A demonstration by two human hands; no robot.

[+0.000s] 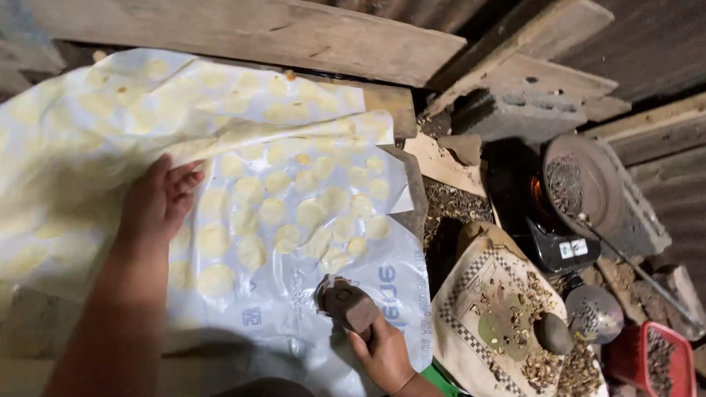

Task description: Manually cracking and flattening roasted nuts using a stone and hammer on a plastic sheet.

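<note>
Pressing flat, your left hand [158,202] lies open with fingers spread on the clear plastic sheet [294,294], beside the rows of pale yellow discs [294,213] sandwiched in it. Your right hand [382,353] is closed around a dark block [349,303], possibly wood, resting on the sheet's near edge. A checked sack [471,294] of husks lies just right.
</note>
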